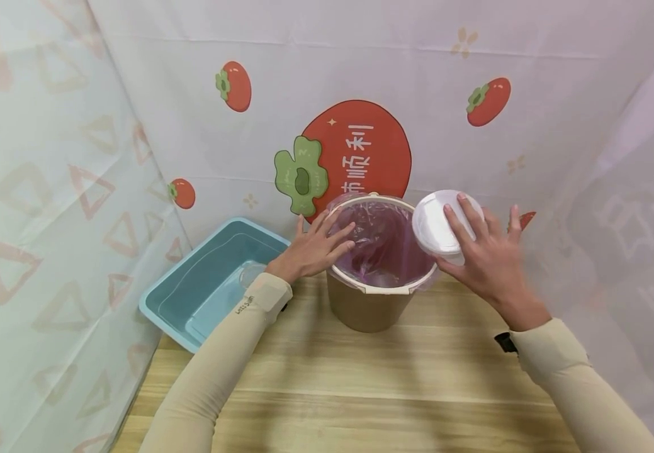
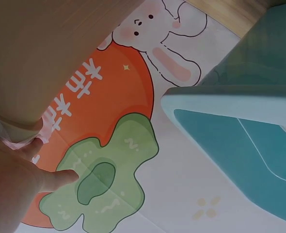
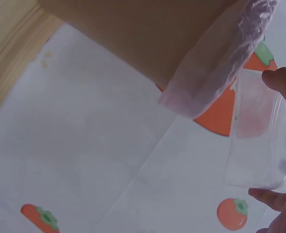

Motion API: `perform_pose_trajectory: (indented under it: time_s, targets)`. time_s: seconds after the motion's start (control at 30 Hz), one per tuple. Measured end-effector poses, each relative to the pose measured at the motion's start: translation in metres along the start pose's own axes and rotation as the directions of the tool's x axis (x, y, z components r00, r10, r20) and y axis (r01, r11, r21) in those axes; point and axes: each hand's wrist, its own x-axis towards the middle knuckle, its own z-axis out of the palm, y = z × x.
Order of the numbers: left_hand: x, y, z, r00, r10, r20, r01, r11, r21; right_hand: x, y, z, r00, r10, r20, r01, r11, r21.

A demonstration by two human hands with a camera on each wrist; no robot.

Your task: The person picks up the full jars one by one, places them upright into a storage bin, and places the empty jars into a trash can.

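A beige-brown trash bin [image 1: 367, 309] with a cream rim stands on the wooden table, lined with a thin purple plastic bag [image 1: 396, 236]. My left hand [image 1: 316, 247] lies at the bin's left rim, its fingers spread and fairly straight over the bag's edge. Beside the right rim, my right hand [image 1: 488, 264] grips a round, clear plastic container [image 1: 435, 220], tilted towards the bin. In the right wrist view the see-through walls of the container [image 3: 253, 131] show between thumb and fingers. Its contents cannot be made out in the head view.
Left of the bin sits a blue plastic basin [image 1: 162, 318] holding a clear round plastic piece [image 1: 251, 274]. A white cloth backdrop [image 1: 315, 69] with printed persimmons rises close behind the bin, and cloth also hangs at both sides. Wooden tabletop [image 1: 372, 390] stretches in front.
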Motion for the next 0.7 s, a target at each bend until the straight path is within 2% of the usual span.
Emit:
perform_pose_trajectory:
  time_s: [0.13, 0.27, 0.53, 0.7]
  targets:
    - [0.000, -0.001, 0.002, 1.000, 0.003, -0.002, -0.003, 1.000, -0.008, 0.004, -0.010, 0.006, 0.998, -0.048, 0.046, 0.047, 0.999, 0.020]
    - [0.001, -0.002, 0.003, 1.000, 0.007, -0.010, -0.007, 1.000, 0.006, 0.007, -0.018, 0.013, 0.996, -0.081, 0.037, 0.079, 0.996, 0.047]
    - [0.001, -0.002, 0.004, 1.000, 0.015, -0.022, -0.015, 1.000, 0.013, 0.011, -0.026, 0.019, 0.999, -0.043, 0.003, 0.043, 0.995, 0.086]
    - [0.002, -0.002, 0.004, 1.000, 0.009, -0.016, -0.009, 1.000, 0.006, 0.013, -0.028, 0.020, 0.999, -0.030, 0.013, 0.029, 0.996, 0.085]
